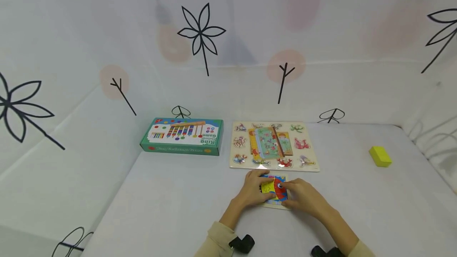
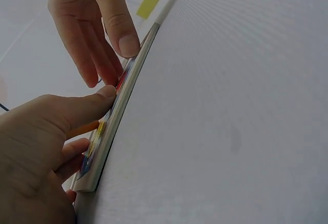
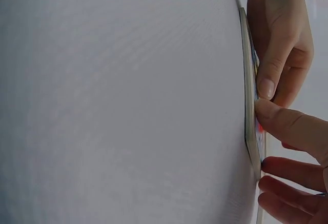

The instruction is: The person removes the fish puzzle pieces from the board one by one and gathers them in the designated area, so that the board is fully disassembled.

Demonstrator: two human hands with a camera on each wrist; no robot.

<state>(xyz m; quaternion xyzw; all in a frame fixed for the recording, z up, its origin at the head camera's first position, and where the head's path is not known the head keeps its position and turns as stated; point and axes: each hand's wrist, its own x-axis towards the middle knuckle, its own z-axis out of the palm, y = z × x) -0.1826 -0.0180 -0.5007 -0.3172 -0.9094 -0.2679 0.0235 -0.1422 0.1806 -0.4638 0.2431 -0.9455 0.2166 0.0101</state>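
Both hands are on the little picture puzzle [image 1: 274, 188], lying flat on the white surface [image 1: 171, 205] right in front of the person! The left hand [image 1: 251, 190] covers its left end, thumb and forefinger well apart, the yellow section [image 1: 267, 187] showing between them. In the left wrist view that thumb reaches out over the printed face, the other fingers bending down at the far side and the left end. And here's the right hand [image 1: 305, 196] at the opposite end: forefinger out over the red section [image 1: 280, 194] beside the printed eye, thumb near the lower right corner, a clear gap between the two. Its remaining fingers spread loosely past the right end, as the right wrist view shows. The two thumbs come very close there; whether they touch, I can't tell. How hard either hand presses, I can't tell either.

Just beyond the puzzle sits a large puzzle board [image 1: 234, 163] with animal pictures around its border; the green game box [image 1: 183, 148] is to its left, and a yellow block [image 1: 380, 156] sits well off to the right.
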